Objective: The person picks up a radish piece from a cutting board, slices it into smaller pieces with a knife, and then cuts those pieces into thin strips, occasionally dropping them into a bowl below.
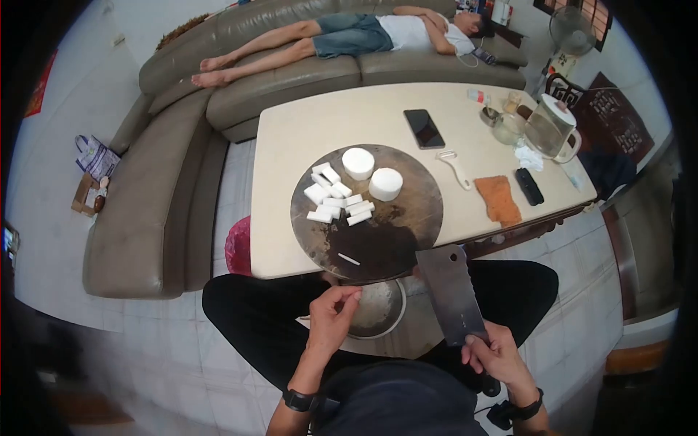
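My right hand (500, 357) grips a cleaver (449, 296) by its dark handle, with the broad blade pointing up and away beside the cutting board. My left hand (333, 320) is closed in a pinch over the near left rim of a round bowl (395, 314) between my legs; what the fingertips hold, if anything, is too small to make out. On the round dark cutting board (425, 207) stand two thick white radish rounds (358, 164) (385, 184). Several cut radish blocks (334, 203) lie beside them, and a thin white strip (349, 259) rests on the wet near part.
A white peeler (456, 171), an orange cloth (499, 200), a phone (424, 128) and a black case (529, 187) lie right of the board on the table (291, 116). A pitcher (551, 129) and jars stand farther right. A person (349, 36) lies on the sofa behind.
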`<state>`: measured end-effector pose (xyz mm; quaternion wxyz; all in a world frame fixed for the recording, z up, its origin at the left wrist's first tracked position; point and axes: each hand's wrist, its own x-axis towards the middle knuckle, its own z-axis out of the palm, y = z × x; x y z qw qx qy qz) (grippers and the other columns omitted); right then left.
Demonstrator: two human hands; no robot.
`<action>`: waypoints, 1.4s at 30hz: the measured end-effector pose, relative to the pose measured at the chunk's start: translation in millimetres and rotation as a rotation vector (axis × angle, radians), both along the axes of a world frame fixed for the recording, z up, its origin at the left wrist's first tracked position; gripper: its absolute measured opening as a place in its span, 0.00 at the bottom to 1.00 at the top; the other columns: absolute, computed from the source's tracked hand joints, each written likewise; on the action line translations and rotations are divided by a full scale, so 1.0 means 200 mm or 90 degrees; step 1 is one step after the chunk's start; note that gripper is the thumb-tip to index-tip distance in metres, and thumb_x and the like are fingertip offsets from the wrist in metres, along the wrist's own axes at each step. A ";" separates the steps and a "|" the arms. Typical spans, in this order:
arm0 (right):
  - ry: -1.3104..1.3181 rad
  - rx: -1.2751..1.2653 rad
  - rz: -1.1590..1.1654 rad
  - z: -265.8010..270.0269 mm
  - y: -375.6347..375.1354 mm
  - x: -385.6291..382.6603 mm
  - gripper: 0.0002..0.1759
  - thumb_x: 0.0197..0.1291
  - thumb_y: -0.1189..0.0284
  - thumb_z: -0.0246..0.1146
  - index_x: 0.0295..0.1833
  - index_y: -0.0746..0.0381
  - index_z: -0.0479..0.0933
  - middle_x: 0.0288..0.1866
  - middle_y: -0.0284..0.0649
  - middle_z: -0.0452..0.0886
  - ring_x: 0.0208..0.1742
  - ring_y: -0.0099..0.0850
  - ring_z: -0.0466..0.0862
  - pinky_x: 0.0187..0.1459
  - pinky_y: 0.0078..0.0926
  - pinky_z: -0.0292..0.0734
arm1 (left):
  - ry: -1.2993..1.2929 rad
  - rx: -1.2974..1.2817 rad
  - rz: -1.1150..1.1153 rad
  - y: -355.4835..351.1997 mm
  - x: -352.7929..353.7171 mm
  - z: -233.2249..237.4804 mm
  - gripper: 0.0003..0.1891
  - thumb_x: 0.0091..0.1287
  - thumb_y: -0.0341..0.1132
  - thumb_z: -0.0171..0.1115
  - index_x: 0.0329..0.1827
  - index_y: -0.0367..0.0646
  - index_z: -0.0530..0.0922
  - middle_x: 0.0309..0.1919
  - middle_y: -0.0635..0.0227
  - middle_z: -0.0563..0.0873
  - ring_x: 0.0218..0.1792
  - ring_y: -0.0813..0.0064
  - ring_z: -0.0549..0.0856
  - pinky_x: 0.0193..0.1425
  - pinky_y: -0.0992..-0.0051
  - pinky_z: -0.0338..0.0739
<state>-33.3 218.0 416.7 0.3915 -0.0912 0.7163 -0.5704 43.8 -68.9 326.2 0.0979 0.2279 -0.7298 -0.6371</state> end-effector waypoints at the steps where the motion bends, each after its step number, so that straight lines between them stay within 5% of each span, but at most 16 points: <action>1: 0.067 0.043 0.043 0.01 -0.02 -0.02 0.06 0.67 0.78 0.53 0.43 0.69 0.73 0.23 0.37 0.79 0.16 0.20 0.74 0.20 0.20 0.68 | 0.060 -0.129 0.031 -0.01 0.01 0.03 0.07 0.67 0.27 0.64 0.45 0.34 0.84 0.36 0.66 0.87 0.37 0.79 0.84 0.42 0.80 0.78; 4: 0.192 0.091 0.112 0.03 -0.12 -0.11 0.07 0.66 0.78 0.54 0.46 0.69 0.73 0.19 0.39 0.77 0.16 0.29 0.76 0.20 0.27 0.69 | 0.129 -0.295 0.078 -0.02 -0.03 0.09 0.09 0.61 0.23 0.68 0.45 0.34 0.84 0.38 0.59 0.85 0.38 0.69 0.86 0.43 0.75 0.79; 7: 0.369 0.133 0.238 0.07 -0.23 -0.21 0.13 0.63 0.78 0.58 0.53 0.69 0.72 0.18 0.50 0.74 0.20 0.48 0.78 0.23 0.36 0.69 | 0.217 -0.549 0.064 -0.05 -0.07 0.06 0.14 0.56 0.20 0.69 0.46 0.36 0.84 0.44 0.57 0.84 0.45 0.57 0.84 0.48 0.67 0.79; 11: 0.437 0.138 0.311 0.13 -0.40 -0.30 0.15 0.63 0.78 0.58 0.54 0.69 0.72 0.19 0.52 0.74 0.23 0.52 0.78 0.26 0.44 0.70 | 0.212 -0.654 0.045 -0.08 -0.13 0.02 0.16 0.54 0.21 0.70 0.48 0.36 0.83 0.46 0.58 0.83 0.49 0.56 0.82 0.53 0.62 0.77; 27: 0.428 0.182 0.480 0.10 -0.57 -0.36 0.18 0.56 0.79 0.58 0.53 0.74 0.69 0.25 0.52 0.79 0.27 0.51 0.82 0.28 0.44 0.75 | 0.174 -0.721 -0.045 -0.14 -0.15 0.00 0.17 0.50 0.24 0.72 0.45 0.35 0.84 0.47 0.59 0.83 0.51 0.59 0.80 0.54 0.62 0.74; 33: 0.449 0.191 0.505 0.08 -0.58 -0.36 0.19 0.54 0.79 0.60 0.52 0.74 0.69 0.27 0.51 0.79 0.25 0.48 0.82 0.27 0.42 0.75 | 0.171 -0.705 -0.061 -0.15 -0.15 -0.01 0.14 0.48 0.23 0.71 0.39 0.35 0.82 0.43 0.56 0.82 0.50 0.52 0.80 0.53 0.58 0.73; 42: 0.489 0.205 0.650 0.10 -0.63 -0.40 0.17 0.48 0.80 0.62 0.44 0.76 0.69 0.25 0.48 0.78 0.22 0.42 0.82 0.20 0.35 0.72 | 0.154 -0.702 -0.080 -0.16 -0.14 -0.01 0.13 0.47 0.24 0.72 0.36 0.34 0.83 0.41 0.56 0.81 0.49 0.54 0.80 0.53 0.59 0.73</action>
